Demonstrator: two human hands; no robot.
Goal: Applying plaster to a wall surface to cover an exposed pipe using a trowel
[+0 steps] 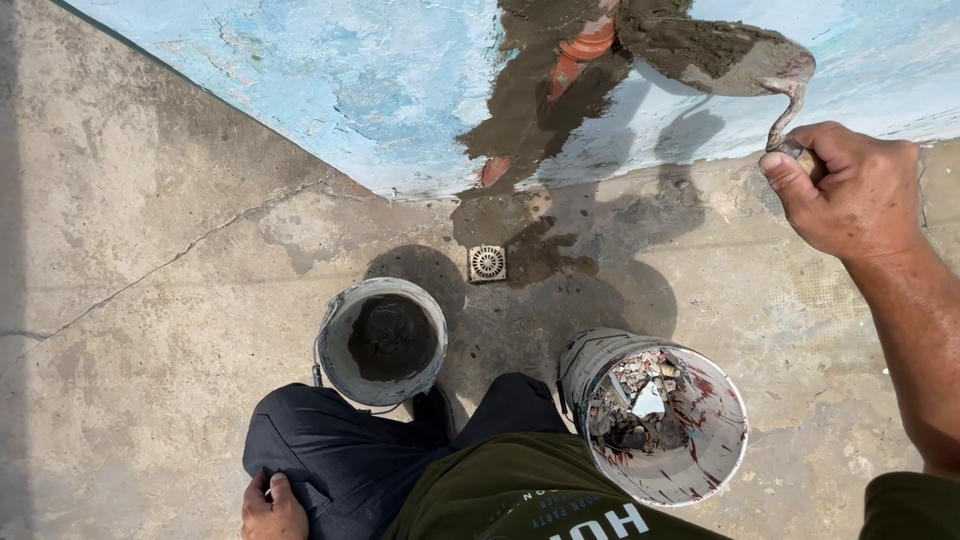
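Right hand (855,190): closed round trowel (740,60) handle, blade up against the blue wall (300,70).
Left hand (272,508): curled on the knee, nothing in it.
Trowel load: wet grey mortar, likely heavy and sloppy; best held level, by the handle.
Wall patch: rough mortar around orange pipe (580,50).
Buckets: mortar bucket (382,342), rubble bucket (660,415).
Floor: cracked concrete, small drain grate (487,263).

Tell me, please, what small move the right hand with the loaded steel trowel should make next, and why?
Probably press the trowel left onto the wet mortar patch around the orange pipe. The right hand holds it loaded with grey mortar, close to the pale blue wall, and part of the pipe is not covered yet. The left hand rests on the knee.
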